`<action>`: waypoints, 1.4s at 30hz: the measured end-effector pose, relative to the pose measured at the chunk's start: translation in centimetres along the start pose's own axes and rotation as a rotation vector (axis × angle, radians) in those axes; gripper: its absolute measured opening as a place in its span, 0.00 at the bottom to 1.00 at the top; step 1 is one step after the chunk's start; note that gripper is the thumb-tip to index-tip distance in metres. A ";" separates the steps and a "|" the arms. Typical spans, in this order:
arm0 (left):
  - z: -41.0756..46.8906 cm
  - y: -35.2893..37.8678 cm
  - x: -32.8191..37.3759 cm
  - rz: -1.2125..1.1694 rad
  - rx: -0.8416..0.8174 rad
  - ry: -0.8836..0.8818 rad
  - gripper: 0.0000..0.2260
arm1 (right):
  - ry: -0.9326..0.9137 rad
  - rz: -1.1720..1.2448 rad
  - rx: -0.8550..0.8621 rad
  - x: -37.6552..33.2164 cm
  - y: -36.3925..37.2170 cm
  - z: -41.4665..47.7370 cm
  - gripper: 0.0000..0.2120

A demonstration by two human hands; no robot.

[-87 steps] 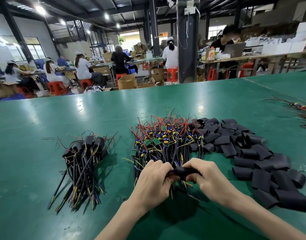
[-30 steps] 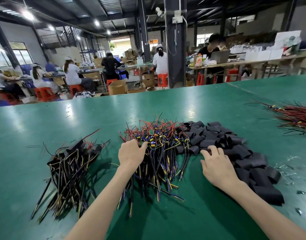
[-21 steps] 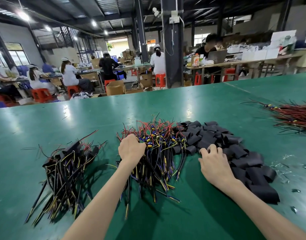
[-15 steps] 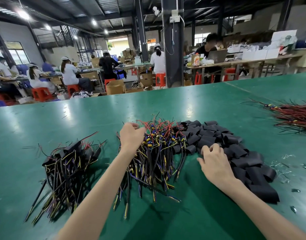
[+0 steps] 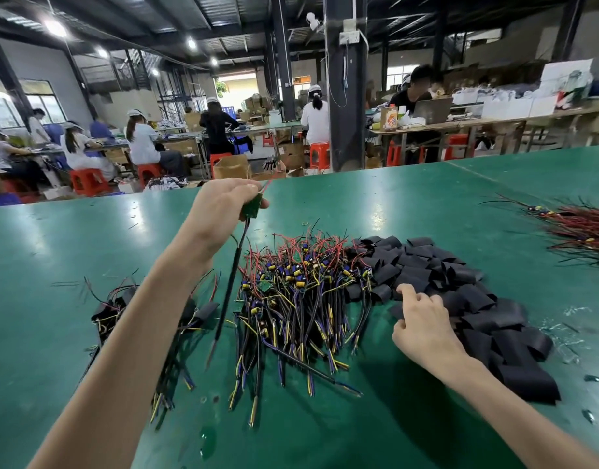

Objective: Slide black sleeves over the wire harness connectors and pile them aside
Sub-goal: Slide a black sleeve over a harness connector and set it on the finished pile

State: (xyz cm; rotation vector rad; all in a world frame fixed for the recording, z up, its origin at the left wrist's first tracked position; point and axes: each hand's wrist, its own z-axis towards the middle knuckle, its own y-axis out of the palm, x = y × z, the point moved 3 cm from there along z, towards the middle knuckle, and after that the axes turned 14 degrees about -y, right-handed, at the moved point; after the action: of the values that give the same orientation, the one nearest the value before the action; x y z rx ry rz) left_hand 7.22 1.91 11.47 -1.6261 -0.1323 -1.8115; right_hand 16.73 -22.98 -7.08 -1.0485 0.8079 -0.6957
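My left hand [image 5: 220, 211] is raised above the green table [image 5: 409, 204] and pinches one wire harness [image 5: 230, 286] by its small green board, its black cable hanging down. Below it lies the heap of bare harnesses [image 5: 298, 292] with red, blue and yellow wires. My right hand [image 5: 423, 328] rests on the near left edge of the pile of flat black sleeves [image 5: 460, 292], fingers curled onto the sleeves; whether it holds one I cannot tell. The pile of sleeved harnesses [image 5: 149, 316] lies at the left, partly hidden by my left forearm.
Another bundle of red-wired harnesses [image 5: 575, 228] lies at the table's far right. Small scraps [image 5: 589, 379] dot the table near the sleeves. Beyond the far table edge, people sit on red stools at other benches, and a dark pillar [image 5: 345, 79] stands behind.
My left hand has lifted one harness up out of the heap, its cable now dangling. My right hand has stayed on the edge of the sleeve pile.
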 end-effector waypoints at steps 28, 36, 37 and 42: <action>-6.9 4.9 -10.5 0.656 0.242 0.555 0.05 | -0.320 0.373 0.310 -2.8 -1.4 -1.9 0.18; -7.1 5.4 -11.0 0.586 0.261 0.586 0.04 | -0.390 0.443 0.338 -3.7 -2.3 -2.5 0.18; -7.1 5.5 -11.1 0.586 0.257 0.592 0.04 | -0.399 0.447 0.345 -3.8 -2.4 -2.6 0.18; -7.1 5.6 -11.4 0.588 0.244 0.592 0.04 | -0.437 0.461 0.349 -4.1 -2.8 -2.7 0.19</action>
State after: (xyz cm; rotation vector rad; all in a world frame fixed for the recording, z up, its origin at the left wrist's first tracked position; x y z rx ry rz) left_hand 4.11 -1.16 -2.37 -0.7919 0.3439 -1.6413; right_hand 11.95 -21.86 -4.26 -0.6281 0.4944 -0.1879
